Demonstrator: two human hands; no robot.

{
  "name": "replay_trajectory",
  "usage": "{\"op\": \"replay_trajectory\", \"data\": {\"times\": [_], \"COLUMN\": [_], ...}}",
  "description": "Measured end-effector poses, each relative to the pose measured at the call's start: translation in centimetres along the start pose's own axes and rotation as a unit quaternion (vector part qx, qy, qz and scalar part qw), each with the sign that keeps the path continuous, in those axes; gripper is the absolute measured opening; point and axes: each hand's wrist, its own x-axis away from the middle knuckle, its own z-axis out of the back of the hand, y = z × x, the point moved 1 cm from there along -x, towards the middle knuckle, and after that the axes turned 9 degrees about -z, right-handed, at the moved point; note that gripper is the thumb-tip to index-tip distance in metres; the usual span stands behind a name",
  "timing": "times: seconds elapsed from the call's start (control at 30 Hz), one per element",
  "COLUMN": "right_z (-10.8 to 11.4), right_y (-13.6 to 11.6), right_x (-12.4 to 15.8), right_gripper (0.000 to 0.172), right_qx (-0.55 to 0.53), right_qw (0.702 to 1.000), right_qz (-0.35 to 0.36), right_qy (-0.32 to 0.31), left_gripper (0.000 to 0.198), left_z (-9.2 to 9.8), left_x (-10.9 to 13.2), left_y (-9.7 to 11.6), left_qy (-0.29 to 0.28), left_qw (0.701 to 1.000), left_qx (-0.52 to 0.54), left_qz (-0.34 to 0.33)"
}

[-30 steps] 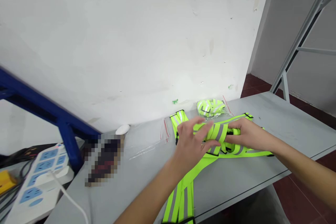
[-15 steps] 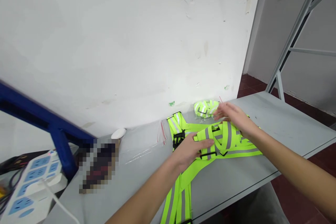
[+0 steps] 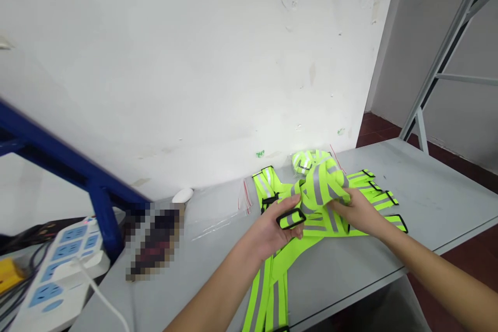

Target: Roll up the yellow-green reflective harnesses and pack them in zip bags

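A loosely rolled neon-yellow reflective strap (image 3: 322,187) with grey stripes is held between my hands above the table. My left hand (image 3: 278,225) grips its left end, where a black buckle (image 3: 291,219) hangs over the fingers. My right hand (image 3: 356,211) is closed on the roll's lower right side. Beneath them lie more reflective straps (image 3: 298,251), spread flat with black buckles at their ends; the hands and the roll hide their middle. A bagged bundle of the same strap (image 3: 305,160) rests behind, against the wall.
Clear plastic bags (image 3: 218,212) lie on the grey table (image 3: 439,192) left of the straps. Further left are a white mouse-like object (image 3: 182,195), a blurred-out item (image 3: 155,241), a white power strip (image 3: 64,264) with a cable, and a blue metal frame (image 3: 99,207). A wall (image 3: 218,72) stands behind.
The rolled strap has been lifted and turned. My right hand has moved from above it down to its right side and closed on it. The view has shifted slightly.
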Motion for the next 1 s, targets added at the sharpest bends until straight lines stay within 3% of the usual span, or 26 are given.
{"op": "replay_trajectory", "data": {"times": [0.07,0.17,0.27,0.33,0.4,0.47,0.53,0.63,0.7,0.77,0.9,1.0], "right_z": [0.9,2.3,2.9,2.9,2.8,2.7,2.7,2.3,1.5,0.1,-2.8,-3.3], "right_y": [0.1,0.2,-0.2,-0.7,-1.4,-2.0,-2.4,-2.5,-2.4,-2.3,-1.8,-1.3], "right_x": [-0.7,-1.7,-2.0,-1.8,-1.4,-0.8,-0.3,0.1,0.2,0.4,1.2,1.7], "right_gripper": [0.021,0.021,0.021,0.023,0.032,0.053,0.074,0.082,0.079,0.075,0.056,0.052], "right_qx": [0.088,0.198,0.259,0.264,0.251,0.230,0.218,0.253,0.288,0.309,0.358,0.356], "right_qw": [0.990,0.940,0.892,0.885,0.901,0.926,0.950,0.956,0.948,0.941,0.902,0.886], "right_qz": [0.087,0.225,0.285,0.297,0.305,0.287,0.225,0.139,0.125,0.140,0.212,0.238], "right_qy": [0.070,0.165,0.238,0.243,0.182,0.080,0.001,-0.060,-0.048,0.005,0.113,0.180], "left_gripper": [0.036,0.040,0.042,0.040,0.039,0.038,0.035,0.031,0.033,0.033,0.030,0.032], "left_z": [0.0,-0.2,-0.5,-0.7,-0.7,-0.6,-0.3,0.1,0.3,0.2,-0.4,-0.7], "left_x": [0.6,1.2,1.5,1.6,1.7,1.8,1.8,1.6,1.2,0.6,-0.4,-0.5], "left_y": [-0.1,-0.3,-0.1,0.3,0.6,0.7,0.7,0.1,-0.5,-0.9,-1.2,-0.9], "left_qy": [-0.045,-0.128,-0.187,-0.199,-0.189,-0.168,-0.145,-0.094,-0.054,-0.030,-0.015,-0.020], "left_qw": [0.997,0.986,0.978,0.973,0.968,0.963,0.959,0.960,0.966,0.974,0.986,0.989], "left_qx": [0.046,0.033,-0.056,-0.117,-0.166,-0.207,-0.240,-0.258,-0.247,-0.218,-0.145,-0.111], "left_qz": [0.052,0.103,0.073,0.029,-0.004,-0.029,-0.048,-0.052,-0.046,-0.049,-0.079,-0.091]}}
